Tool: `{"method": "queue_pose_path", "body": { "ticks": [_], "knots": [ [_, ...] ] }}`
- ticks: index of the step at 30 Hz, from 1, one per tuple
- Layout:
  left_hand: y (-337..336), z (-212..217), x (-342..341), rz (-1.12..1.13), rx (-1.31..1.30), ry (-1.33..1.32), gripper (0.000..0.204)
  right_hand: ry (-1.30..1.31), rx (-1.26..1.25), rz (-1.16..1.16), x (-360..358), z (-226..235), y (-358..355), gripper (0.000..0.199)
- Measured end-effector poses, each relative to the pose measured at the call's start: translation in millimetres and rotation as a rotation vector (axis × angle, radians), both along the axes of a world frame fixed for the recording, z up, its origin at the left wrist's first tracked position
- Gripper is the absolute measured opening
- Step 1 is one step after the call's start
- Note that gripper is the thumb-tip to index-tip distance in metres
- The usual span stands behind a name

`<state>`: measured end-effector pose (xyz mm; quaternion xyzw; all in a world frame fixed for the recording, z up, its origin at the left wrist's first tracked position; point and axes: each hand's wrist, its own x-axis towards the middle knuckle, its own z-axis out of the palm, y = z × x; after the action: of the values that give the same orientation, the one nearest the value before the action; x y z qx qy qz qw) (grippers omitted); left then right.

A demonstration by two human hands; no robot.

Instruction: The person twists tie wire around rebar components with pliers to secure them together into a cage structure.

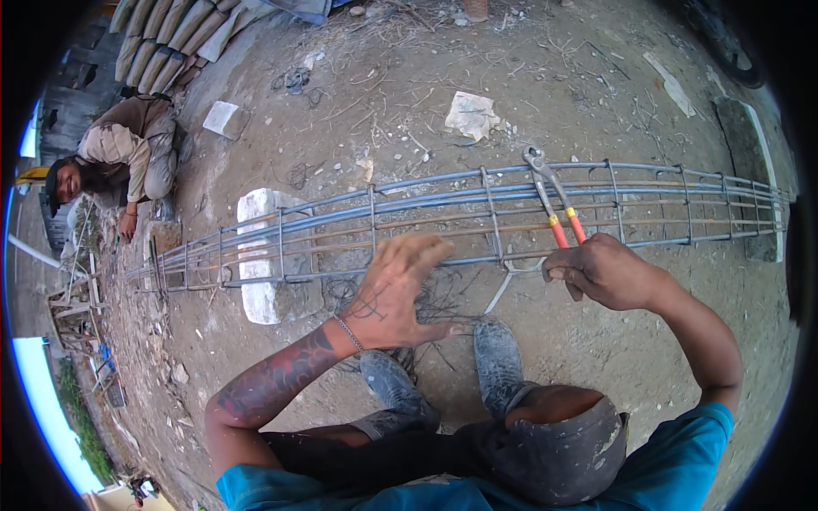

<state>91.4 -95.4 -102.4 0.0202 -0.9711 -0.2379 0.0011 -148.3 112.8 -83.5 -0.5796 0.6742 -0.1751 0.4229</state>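
A long rebar cage (pixel 434 223) of steel bars and square stirrups stretches from left to right in front of me. My right hand (pixel 601 271) is closed on the handle ends of steel pincers (pixel 547 186) with red and yellow grips. Their jaws point away from me, over the far bars. My left hand (pixel 396 294) is open at the cage's near side, thumb and fingers apart. Its fingertips appear over or close to the near bar; contact cannot be told. Below the bars, between my shoes, lies a tangle of thin dark tie wire (pixel 443 298), partly behind that hand.
A white block (pixel 258 294) supports the cage's left part, and a grey slab (pixel 750 140) stands by its right end. A co-worker (pixel 128 153) crouches at the far left. Stacked sacks (pixel 170 38), a pale stone (pixel 223 119) and a crumpled sheet (pixel 471 117) lie beyond.
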Motion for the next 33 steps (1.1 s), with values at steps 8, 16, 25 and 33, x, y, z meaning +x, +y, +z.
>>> {"method": "queue_pose_path", "body": {
  "ticks": [8,16,25,33],
  "knots": [
    [3,-8,-15,0.971,1.805,-0.089,0.076,0.472,-0.488,-0.046,26,-21,-1,0.019],
    [-8,-5,-14,0.714,1.677,-0.186,0.032,0.657,-0.516,0.026,19,-32,0,0.025],
    [-37,-6,17,0.078,0.491,-0.682,0.060,0.714,-0.400,0.103,-34,-24,10,0.022],
    [-15,-8,21,-0.060,0.531,-0.899,0.040,0.652,-0.426,0.264,-37,-23,-6,0.022]
  ]
}}
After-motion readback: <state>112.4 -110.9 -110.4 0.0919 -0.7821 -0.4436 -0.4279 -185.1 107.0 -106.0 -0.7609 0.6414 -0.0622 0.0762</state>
